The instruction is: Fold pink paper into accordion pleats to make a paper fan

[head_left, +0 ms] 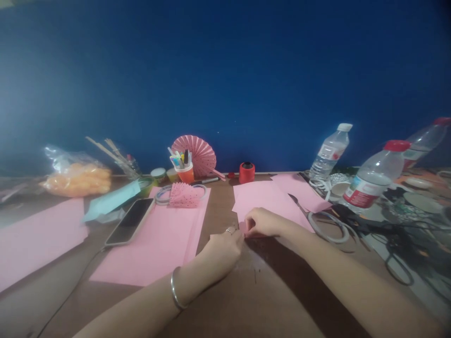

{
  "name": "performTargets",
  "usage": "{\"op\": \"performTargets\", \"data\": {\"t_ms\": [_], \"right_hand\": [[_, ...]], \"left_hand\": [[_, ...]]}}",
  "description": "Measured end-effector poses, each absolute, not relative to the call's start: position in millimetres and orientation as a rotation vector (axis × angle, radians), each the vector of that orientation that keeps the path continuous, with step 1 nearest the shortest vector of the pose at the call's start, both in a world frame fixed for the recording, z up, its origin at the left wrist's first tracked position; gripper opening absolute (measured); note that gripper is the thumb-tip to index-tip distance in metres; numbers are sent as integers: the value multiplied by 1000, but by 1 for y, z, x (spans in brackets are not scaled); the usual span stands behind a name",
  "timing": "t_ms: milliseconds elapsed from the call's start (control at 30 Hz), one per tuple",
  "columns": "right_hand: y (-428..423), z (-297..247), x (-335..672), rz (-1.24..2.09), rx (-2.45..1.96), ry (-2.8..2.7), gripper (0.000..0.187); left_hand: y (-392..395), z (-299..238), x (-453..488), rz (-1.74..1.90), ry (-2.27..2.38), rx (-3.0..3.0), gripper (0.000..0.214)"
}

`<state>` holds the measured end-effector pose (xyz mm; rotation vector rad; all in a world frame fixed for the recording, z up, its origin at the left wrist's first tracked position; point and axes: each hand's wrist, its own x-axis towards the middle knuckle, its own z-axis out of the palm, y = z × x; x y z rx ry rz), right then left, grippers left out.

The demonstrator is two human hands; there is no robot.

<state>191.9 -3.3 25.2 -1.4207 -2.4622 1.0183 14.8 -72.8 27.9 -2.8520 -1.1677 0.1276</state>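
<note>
At the middle of the table my left hand [225, 248], with a ring on a finger and a silver bangle on the wrist, presses down with its fingers together. Its fingertips meet my right hand [263, 221], which is curled in a pinch. Between them is a small piece of pink paper [243, 227], mostly covered by the fingers; whether it is folded I cannot make out. Just beyond the hands lie large pink sheets [269, 199] with a dark pointed blade [295, 201] on them. To the left is another pink sheet [158, 239].
A phone [131, 222] with a cable and a dotted pink paper piece [183, 195] rest at left. Behind stand a pen cup [185, 174], a pink paper fan [197, 152] and a red container [246, 173]. Bottles [369, 176] and tangled cables [398, 244] crowd the right.
</note>
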Motion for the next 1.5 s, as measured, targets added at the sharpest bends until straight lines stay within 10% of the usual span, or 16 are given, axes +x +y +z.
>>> {"op": "performTargets", "data": {"t_ms": [833, 1500], "right_hand": [[2, 16, 268, 800, -1725, -2484, 8], [-12, 7, 254, 515, -859, -2610, 23]], "left_hand": [[-63, 24, 9, 0, -1199, -2863, 29], [-43, 21, 1, -195, -1214, -2910, 21]]}}
